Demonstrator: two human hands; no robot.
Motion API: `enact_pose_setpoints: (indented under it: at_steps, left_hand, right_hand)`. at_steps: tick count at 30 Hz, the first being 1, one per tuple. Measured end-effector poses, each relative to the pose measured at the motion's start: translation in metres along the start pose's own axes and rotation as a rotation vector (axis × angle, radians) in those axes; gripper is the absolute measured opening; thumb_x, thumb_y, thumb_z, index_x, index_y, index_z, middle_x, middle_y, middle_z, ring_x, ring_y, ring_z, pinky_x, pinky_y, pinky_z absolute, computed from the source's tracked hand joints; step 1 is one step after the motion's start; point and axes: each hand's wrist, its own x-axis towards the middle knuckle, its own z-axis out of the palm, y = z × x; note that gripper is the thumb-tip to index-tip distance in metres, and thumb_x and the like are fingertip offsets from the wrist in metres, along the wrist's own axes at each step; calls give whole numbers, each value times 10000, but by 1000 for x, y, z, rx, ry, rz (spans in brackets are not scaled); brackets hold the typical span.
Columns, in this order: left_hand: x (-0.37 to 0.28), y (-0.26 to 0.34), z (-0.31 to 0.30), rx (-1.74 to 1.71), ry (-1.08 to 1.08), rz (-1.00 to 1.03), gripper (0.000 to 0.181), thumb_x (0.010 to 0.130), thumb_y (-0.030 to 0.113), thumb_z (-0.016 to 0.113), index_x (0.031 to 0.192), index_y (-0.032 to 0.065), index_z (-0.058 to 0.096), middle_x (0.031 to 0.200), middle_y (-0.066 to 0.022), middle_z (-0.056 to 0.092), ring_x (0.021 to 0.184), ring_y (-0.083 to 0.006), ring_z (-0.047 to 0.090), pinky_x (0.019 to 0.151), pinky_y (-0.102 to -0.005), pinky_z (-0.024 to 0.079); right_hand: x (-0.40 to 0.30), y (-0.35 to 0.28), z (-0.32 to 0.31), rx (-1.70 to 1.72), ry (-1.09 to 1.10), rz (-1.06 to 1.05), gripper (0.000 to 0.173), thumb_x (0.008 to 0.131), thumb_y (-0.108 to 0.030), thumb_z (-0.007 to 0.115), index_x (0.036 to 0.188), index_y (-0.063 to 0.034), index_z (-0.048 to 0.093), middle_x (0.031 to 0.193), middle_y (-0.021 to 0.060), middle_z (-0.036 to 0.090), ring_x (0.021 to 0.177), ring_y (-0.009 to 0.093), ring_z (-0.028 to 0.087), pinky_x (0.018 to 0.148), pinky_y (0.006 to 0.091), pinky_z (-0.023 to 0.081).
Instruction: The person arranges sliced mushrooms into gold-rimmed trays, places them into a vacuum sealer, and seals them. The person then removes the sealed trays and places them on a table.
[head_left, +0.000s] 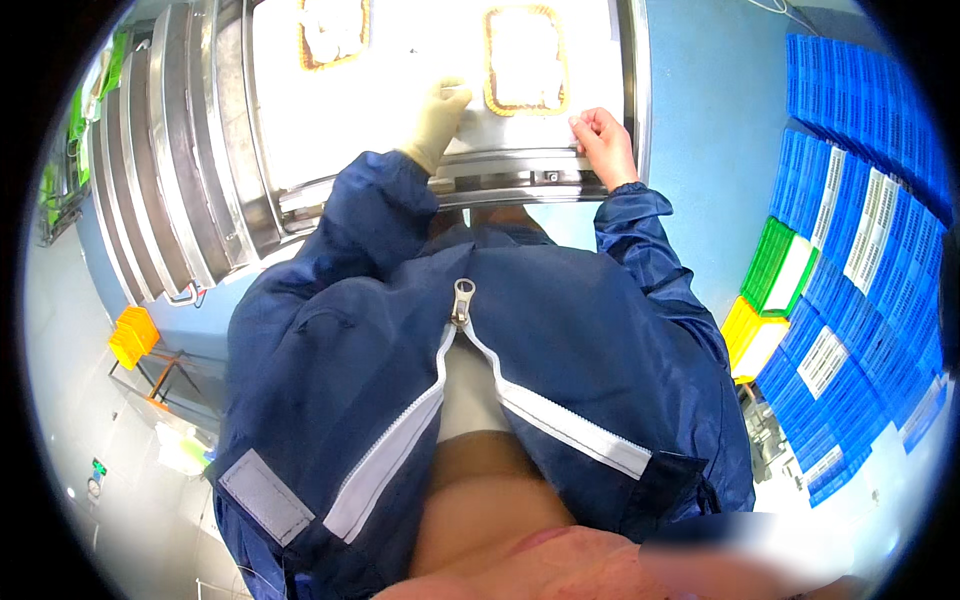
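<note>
My left hand (436, 124), in a pale yellow glove, is over a brightly lit white work surface (337, 124). Its fingers are curled, and glare hides whether anything is between them. Just beyond and to the right of that hand sits a woven yellow-brown basket (517, 112) with whitish contents, washed out by the light. My bare right hand (606, 142) is near the surface's right front corner, close to the basket's near right corner. Its thumb and index finger come together; whether they pinch something small is unclear.
Another woven basket (366, 30) with white items stands at the far left. Metal ridged panels (172, 150) flank the surface on the left. Stacked blue crates (862, 225), with green (772, 266) and yellow crates (750, 341) beside them, stand on the right. Yellow bins (133, 336) are at left.
</note>
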Motion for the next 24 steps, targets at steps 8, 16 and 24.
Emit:
enact_pose_setpoints:
  at_steps: [8,16,24]
  left_hand:
    - [-36,-22,-4,489,-105,-159,303,890,318,656,929,19,622,660,-33,569,558,-146,539,513,-310,466]
    - [-43,-33,4,390,-117,-235,280,914,312,631,851,39,627,639,-39,574,546,-161,530,490,-300,437]
    - [-72,-26,16,814,-12,-4,371,921,409,613,924,40,647,745,-126,672,732,-285,660,712,-400,502]
  right_hand:
    - [-10,3,-9,-73,-33,-42,199,879,-81,649,1063,-11,625,749,53,648,681,125,604,667,273,497]
    - [-22,21,-11,-251,89,-149,217,866,-75,619,1074,-42,568,756,122,637,696,268,644,680,360,514]
    - [-51,18,3,-437,232,-197,176,885,-51,590,1039,-40,505,839,196,640,814,401,645,728,471,507]
